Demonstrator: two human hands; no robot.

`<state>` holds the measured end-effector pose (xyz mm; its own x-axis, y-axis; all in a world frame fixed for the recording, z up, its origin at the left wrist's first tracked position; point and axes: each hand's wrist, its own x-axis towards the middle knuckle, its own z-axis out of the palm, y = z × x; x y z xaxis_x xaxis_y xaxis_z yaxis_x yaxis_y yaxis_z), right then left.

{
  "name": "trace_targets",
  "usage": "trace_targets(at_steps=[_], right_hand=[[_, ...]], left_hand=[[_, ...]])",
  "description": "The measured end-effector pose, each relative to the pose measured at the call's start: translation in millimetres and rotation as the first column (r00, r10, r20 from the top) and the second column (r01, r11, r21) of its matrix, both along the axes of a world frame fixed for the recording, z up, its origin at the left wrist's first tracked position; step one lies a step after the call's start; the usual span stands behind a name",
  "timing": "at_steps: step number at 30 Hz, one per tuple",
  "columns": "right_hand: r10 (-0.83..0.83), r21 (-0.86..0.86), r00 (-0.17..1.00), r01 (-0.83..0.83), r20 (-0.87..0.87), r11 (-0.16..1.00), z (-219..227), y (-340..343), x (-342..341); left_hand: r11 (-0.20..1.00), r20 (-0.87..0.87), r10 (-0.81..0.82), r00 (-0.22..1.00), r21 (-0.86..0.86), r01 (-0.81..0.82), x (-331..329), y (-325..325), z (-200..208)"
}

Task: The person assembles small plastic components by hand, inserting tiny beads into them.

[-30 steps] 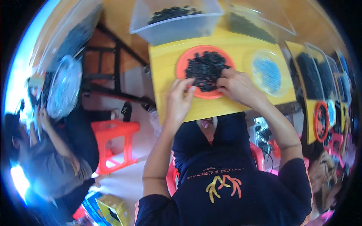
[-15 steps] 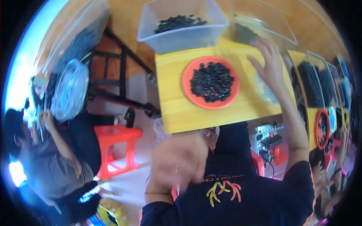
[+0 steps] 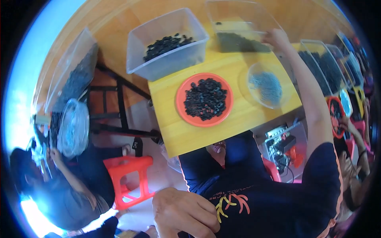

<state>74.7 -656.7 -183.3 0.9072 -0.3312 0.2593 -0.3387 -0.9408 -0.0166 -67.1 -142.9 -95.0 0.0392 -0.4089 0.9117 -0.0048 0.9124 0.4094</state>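
Note:
My left hand is held low in front of my dark shirt, fingers curled in; whatever they hold, if anything, is hidden. My right hand reaches to the right end of a clear plastic box at the back of the table. Its fingers are bent together at the box wall, by a layer of small dark grey-green pieces. What lies between the fingertips cannot be made out. An orange-red plate heaped with small black pieces stands mid-table. Right of it is a round clear dish of small pale bluish pieces.
A translucent bin with black pieces stands at the back left of the yellow table. On the left, a person sits by a red stool and a round clear tub. More boxes and people are at the right.
My right hand has gone from spread fingers above the table to bent fingers at the clear box. My left hand has dropped lower. The view has shifted and tilted.

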Motion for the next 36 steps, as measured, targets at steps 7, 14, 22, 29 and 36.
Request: trace_targets(at_steps=[7,14,22,29,36], right_hand=[[0.034,0.091,0.978,-0.053,0.206,0.994,5,-24,-43],[0.147,-0.037,0.947,-0.143,0.287,0.989,49,-93,-91],[-0.02,0.011,0.993,0.019,0.115,1.0,116,-75,-184],[0.053,0.022,0.982,-0.058,0.18,0.998,110,-79,-210],[0.201,0.143,0.894,-0.278,0.401,0.95,98,-3,-175]], left_hand=[[0.96,0.049,-0.176,0.983,0.228,0.161,29,28,-23],[0.443,-0.252,0.498,0.83,0.897,0.007,10,134,-120],[-0.128,-0.473,0.238,-0.848,0.85,-0.51,-97,445,-277],[-0.298,-0.385,-0.163,-0.908,0.897,-0.327,-168,541,-233],[0.081,-0.528,0.415,-0.741,0.832,-0.548,-69,454,-266]])
